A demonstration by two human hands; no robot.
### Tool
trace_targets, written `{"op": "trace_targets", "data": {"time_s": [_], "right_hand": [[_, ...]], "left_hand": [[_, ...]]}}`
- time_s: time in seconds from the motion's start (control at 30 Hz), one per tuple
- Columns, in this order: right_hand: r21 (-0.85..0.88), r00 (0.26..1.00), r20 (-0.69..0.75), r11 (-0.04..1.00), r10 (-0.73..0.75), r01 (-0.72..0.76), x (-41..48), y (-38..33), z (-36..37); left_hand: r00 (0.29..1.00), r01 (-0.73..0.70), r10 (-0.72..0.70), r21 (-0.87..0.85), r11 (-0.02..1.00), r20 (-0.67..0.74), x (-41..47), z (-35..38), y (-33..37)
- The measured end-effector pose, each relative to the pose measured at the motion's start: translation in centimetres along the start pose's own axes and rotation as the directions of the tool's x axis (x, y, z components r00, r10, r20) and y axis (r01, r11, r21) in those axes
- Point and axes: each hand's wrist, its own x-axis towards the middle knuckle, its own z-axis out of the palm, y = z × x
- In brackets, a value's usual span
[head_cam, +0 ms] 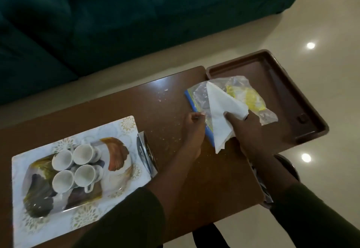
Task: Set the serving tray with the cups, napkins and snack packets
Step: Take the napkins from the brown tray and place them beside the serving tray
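Note:
A white folded napkin (pixel 221 107) is pinched in my right hand (pixel 243 127), held over a clear zip bag (pixel 196 95) with a blue strip along its edge. The bag lies half on the table and half in the brown serving tray (pixel 282 95), and yellow snack packets (pixel 251 99) show through it. My left hand (pixel 192 129) is closed at the bag's blue edge; I cannot tell whether it grips it. Several white cups (pixel 78 166) stand together on a patterned tray (pixel 81 189) at the left.
The brown table (pixel 165 111) carries crumbs near its middle. A silvery packet (pixel 146 154) leans by the patterned tray's right edge. A dark green sofa (pixel 116 23) stands beyond the table. Glossy pale floor (pixel 321 23) lies to the right, where the brown tray overhangs.

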Motion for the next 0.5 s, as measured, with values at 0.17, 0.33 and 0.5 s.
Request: {"op": "trace_targets", "data": {"time_s": [0.17,0.33,0.5], "right_hand": [[-0.132,0.991,0.08,0.984,-0.107,0.117,-4.5,-0.4,7.1],[-0.195,0.975,0.221,0.98,-0.001,0.045,-9.1,0.2,12.9],[-0.25,0.961,0.269,0.968,0.073,-0.003,-11.0,0.4,16.3]], "left_hand": [[0.965,-0.157,0.131,-0.1,0.983,-0.227,1.0,-9.3,2.1],[0.909,-0.193,0.1,-0.196,0.961,-0.405,1.9,-17.3,1.3],[0.891,-0.129,0.043,-0.161,0.978,-0.451,1.5,-21.5,-1.6]]}}
